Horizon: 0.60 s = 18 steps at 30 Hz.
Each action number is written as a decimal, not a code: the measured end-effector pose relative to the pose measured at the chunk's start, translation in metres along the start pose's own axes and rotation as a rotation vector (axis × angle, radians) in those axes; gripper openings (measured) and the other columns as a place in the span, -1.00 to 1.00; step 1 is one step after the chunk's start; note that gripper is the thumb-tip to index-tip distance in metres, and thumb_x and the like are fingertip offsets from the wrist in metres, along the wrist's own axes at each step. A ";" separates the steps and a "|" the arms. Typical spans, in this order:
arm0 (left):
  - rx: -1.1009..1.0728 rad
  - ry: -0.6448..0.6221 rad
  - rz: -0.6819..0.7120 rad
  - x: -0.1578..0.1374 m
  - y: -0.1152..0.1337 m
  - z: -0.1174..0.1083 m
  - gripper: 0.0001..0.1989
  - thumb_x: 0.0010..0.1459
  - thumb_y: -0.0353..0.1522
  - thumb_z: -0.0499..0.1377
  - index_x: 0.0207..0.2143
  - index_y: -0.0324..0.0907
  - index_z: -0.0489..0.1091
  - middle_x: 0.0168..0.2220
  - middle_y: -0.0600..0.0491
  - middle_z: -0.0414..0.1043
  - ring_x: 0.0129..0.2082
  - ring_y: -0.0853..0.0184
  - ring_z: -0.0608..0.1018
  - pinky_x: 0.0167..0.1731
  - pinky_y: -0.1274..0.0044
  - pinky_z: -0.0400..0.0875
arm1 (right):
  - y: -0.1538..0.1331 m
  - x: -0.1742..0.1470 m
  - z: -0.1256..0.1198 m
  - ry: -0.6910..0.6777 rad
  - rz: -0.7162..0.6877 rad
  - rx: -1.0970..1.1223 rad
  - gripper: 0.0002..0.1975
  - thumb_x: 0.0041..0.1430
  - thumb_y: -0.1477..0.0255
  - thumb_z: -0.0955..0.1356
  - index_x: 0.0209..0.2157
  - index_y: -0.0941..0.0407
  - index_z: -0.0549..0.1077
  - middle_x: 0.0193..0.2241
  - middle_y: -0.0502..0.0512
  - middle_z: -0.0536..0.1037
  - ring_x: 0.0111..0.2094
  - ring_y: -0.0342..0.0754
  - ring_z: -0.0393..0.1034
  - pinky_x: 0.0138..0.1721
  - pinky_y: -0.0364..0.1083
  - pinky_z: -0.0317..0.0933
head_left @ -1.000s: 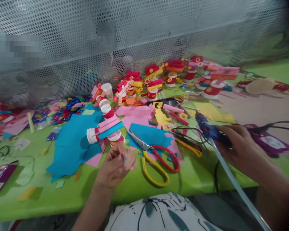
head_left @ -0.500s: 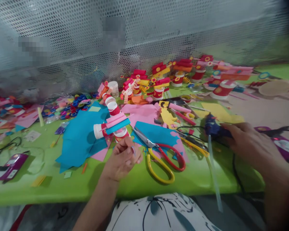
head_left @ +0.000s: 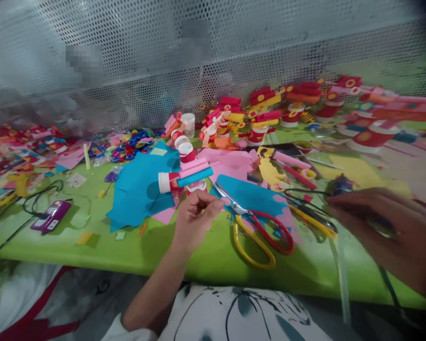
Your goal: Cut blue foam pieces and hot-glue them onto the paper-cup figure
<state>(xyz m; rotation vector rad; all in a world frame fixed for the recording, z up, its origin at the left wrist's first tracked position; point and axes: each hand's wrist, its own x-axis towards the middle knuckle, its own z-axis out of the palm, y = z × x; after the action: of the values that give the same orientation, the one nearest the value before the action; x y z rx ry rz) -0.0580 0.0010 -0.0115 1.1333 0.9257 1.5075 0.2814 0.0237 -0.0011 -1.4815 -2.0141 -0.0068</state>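
Observation:
My left hand [head_left: 195, 220] is pinched in front of the paper-cup figure, thumb against fingertips; any tiny piece between them is too small to name. Blurred at the right, my right hand [head_left: 386, 227] curls around the handle of a dark blue glue gun [head_left: 341, 184]. From the gun a clear glue stick [head_left: 344, 284] hangs past the table edge. Between the hands lie scissors [head_left: 238, 208] with one red and one yellow handle, blades parted, on blue paper [head_left: 253, 189]. The figure's red-and-white cup [head_left: 166, 182] lies beside pink and blue paper rolls [head_left: 194, 176].
Several finished paper-cup models [head_left: 257, 135] stand along the perforated metal screen [head_left: 138, 61]. Blue sheets [head_left: 138, 189], pink paper [head_left: 230, 163], a yellow-handled tool [head_left: 323, 225] and a pile of bottle caps [head_left: 133, 144] cover the green table. A purple corded box [head_left: 51, 215] sits at left.
The view has swung left, so everything shifts right. My right hand has moved farther over the glue gun, its fingers curling around it. My left hand has turned slightly, still pinched.

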 end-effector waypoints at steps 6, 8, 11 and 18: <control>0.298 0.140 0.372 -0.014 0.001 0.001 -0.93 0.24 -0.32 0.36 -0.30 -0.12 0.57 -0.40 0.05 0.57 -0.39 0.30 0.55 -0.33 0.45 0.43 | -0.126 0.032 0.003 -0.139 -0.304 0.342 -0.89 0.36 0.22 0.37 -0.13 -0.11 0.47 -0.25 0.04 0.60 -0.32 0.05 0.54 -0.33 0.02 0.39; 0.353 0.147 0.417 -0.018 -0.001 -0.004 -0.96 0.24 -0.35 0.35 -0.29 -0.12 0.57 -0.41 0.05 0.56 -0.37 0.28 0.57 -0.31 0.44 0.44 | -0.146 0.042 0.010 -0.142 -0.350 0.389 -0.89 0.36 0.22 0.38 -0.16 -0.08 0.45 -0.30 0.02 0.57 -0.41 0.01 0.48 -0.40 0.01 0.34; 0.407 0.177 0.419 -0.023 -0.002 -0.013 -0.98 0.26 -0.36 0.33 -0.28 -0.10 0.58 -0.38 0.05 0.58 -0.34 0.28 0.58 -0.30 0.46 0.42 | -0.162 0.054 0.022 -0.148 -0.433 0.433 -0.91 0.37 0.27 0.36 -0.22 -0.05 0.45 -0.34 0.01 0.57 -0.49 -0.04 0.43 -0.46 -0.02 0.29; 0.483 0.215 0.438 -0.028 0.001 -0.033 -0.98 0.26 -0.36 0.33 -0.28 -0.07 0.58 -0.38 0.06 0.58 -0.37 0.30 0.54 -0.32 0.48 0.35 | -0.176 0.063 0.042 -0.233 -0.492 0.491 -0.90 0.40 0.27 0.33 -0.24 -0.06 0.44 -0.38 0.00 0.55 -0.45 -0.03 0.44 -0.44 -0.03 0.29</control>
<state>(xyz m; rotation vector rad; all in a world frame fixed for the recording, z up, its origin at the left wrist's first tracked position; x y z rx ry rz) -0.0878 -0.0274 -0.0247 1.6223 1.2957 1.8388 0.0990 0.0280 0.0576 -0.6910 -2.3035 0.4407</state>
